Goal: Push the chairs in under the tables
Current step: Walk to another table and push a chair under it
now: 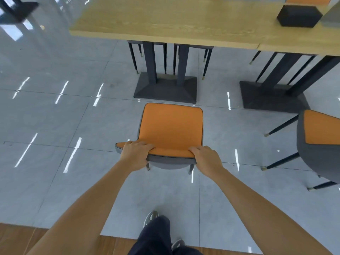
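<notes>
The person stands behind an orange chair [171, 127] with a grey shell and dark piping, and grasps the top of its backrest with both hands. The left hand [136, 153] is curled over the left end of the backrest, fingers over the orange front and thumb down the grey back. The right hand [207, 158] is wrapped round the right end in the same way. Both bare forearms reach forward from the bottom of the view.

The chair stands on the glossy grey tiled floor [55, 116], facing a light wood-grain counter [165, 21]. Its whole seat lies out in front of the counter's near edge, with the seat's front edge close to the counter's dark pedestal base [165, 89]. Thin dark chair legs [134, 57] with brass tips show under the counter on its far side.

A second counter [303, 46] butts against the first on the right, and a black hexagonal box [299, 16] sits on it. A second orange-and-grey chair [320, 137] stands at the right edge, turned at an angle and out from under that counter.

Below, a dark trouser leg [156, 234] and a grey shoe [150, 217] are on the tiles, beside a strip of wood flooring [18, 240].
</notes>
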A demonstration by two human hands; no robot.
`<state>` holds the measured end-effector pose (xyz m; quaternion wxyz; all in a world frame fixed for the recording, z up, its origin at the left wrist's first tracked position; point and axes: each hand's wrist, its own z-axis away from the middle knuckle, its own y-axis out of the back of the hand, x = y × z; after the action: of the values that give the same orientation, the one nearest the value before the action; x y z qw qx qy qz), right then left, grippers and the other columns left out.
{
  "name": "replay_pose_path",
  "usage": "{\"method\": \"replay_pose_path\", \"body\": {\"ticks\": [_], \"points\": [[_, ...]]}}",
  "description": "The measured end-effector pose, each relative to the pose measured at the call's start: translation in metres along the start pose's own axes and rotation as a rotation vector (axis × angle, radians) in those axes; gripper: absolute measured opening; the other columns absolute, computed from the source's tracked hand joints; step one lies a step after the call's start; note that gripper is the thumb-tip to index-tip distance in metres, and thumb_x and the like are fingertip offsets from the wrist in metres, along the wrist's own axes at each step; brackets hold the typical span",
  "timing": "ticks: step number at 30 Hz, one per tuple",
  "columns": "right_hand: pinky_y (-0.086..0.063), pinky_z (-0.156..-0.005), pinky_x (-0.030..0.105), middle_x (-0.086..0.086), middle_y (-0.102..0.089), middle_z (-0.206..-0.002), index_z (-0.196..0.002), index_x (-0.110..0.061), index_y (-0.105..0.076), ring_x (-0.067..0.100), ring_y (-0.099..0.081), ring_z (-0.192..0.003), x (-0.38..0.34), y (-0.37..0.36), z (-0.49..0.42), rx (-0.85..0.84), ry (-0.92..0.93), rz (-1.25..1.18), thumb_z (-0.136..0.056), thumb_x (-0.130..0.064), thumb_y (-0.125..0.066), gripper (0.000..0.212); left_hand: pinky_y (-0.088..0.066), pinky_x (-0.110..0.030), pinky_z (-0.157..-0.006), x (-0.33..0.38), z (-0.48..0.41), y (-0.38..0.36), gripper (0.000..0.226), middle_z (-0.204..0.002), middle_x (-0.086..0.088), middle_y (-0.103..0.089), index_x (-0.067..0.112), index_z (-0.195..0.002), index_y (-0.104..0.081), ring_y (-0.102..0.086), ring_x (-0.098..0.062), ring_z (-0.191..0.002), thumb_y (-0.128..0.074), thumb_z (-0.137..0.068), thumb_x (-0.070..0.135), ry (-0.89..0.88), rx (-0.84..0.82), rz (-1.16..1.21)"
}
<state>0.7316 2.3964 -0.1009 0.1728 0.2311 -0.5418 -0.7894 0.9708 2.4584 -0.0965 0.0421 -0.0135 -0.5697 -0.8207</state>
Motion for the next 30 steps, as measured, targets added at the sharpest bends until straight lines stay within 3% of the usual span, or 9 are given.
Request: {"method": "replay_pose_path", "body": {"ticks": [5,11,17,24,30], "points": [[-0.049,-0.085,0.038,0.003,-0.056,-0.120,-0.128,-0.022,-0.044,0.026,-0.054,-0.105,0.012,0.017,-0.043,-0.026,-0.009,0.021,-0.081,-0.003,-0.063,0.054,-0.042,-0.037,-0.091,-0.012,-0.040,0.013,0.045,-0.116,0.006,-0.062,0.034,-0.124,-0.049,-0.055,-0.021,-0.108,-0.058,-0.081,0.024,-0.013,0.029,0.007],[-0.047,-0.081,0.036,0.005,-0.058,-0.113,-0.124,-0.020,-0.048,0.026,-0.054,-0.100,0.011,0.039,-0.121,0.017,-0.030,-0.024,-0.086,0.002,-0.051,0.044,-0.040,-0.033,-0.088,-0.055,-0.111,0.043,0.049,-0.115,0.008,-0.062,0.036,-0.126,-0.048,-0.056,-0.019,-0.106,-0.058,-0.080,0.021,-0.022,0.066,0.005],[-0.049,-0.082,0.036,0.004,-0.059,-0.113,-0.120,-0.020,-0.049,0.025,-0.053,-0.102,0.008,0.071,-0.209,-0.033,-0.042,-0.003,-0.082,0.000,-0.057,0.043,-0.039,-0.033,-0.093,-0.101,-0.188,0.076,0.044,-0.112,0.008,-0.064,0.036,-0.123,-0.051,-0.056,-0.019,-0.105,-0.060,-0.080,0.027,-0.035,0.055,0.001],[-0.045,-0.088,0.037,0.003,-0.055,-0.128,-0.132,-0.023,-0.044,0.026,-0.050,-0.111,0.011,0.104,-0.295,-0.060,-0.036,-0.013,-0.081,-0.005,-0.065,0.058,-0.039,-0.035,-0.095,-0.142,-0.261,0.107,0.041,-0.111,0.006,-0.063,0.036,-0.123,-0.051,-0.057,-0.019,-0.106,-0.057,-0.083,0.029,-0.031,0.050,0.011],[-0.043,-0.090,0.036,0.004,-0.056,-0.126,-0.133,-0.024,-0.044,0.027,-0.051,-0.112,0.026,0.128,-0.351,-0.018,-0.053,-0.025,-0.089,-0.005,-0.052,0.049,-0.041,-0.036,-0.094,-0.154,-0.312,0.126,0.045,-0.113,0.006,-0.064,0.035,-0.128,-0.047,-0.058,-0.019,-0.107,-0.057,-0.084,0.033,-0.026,0.058,-0.006]]}}
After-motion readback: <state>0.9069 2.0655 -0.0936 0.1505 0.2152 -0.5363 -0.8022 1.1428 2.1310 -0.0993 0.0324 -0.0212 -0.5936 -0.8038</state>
